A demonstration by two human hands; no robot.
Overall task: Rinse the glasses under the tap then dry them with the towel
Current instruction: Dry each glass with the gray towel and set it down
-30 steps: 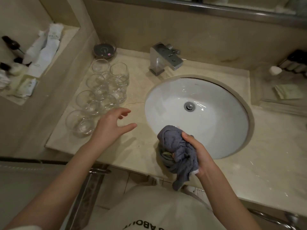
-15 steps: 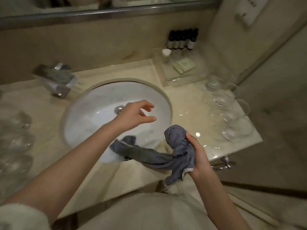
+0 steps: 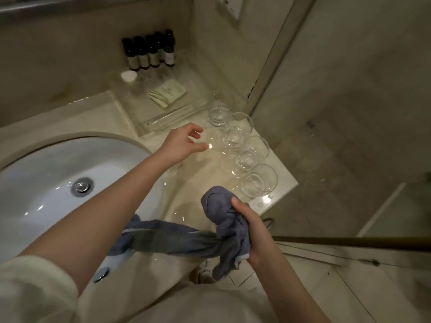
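Reaching left hand (image 3: pixel 180 145) beside glasses (image 3: pixel 242 150), fingers (image 3: pixel 196 130) loosely spread.

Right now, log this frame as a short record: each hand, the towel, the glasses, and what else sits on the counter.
left hand: open, reaching toward the glasses, holding nothing
right hand: grips the towel
towel: blue-grey, bunched, its tail trailing over the sink rim
glasses: clear, upright, grouped on the counter right of the sink
also on counter: clear tray with a small packet; dark bottles behind it
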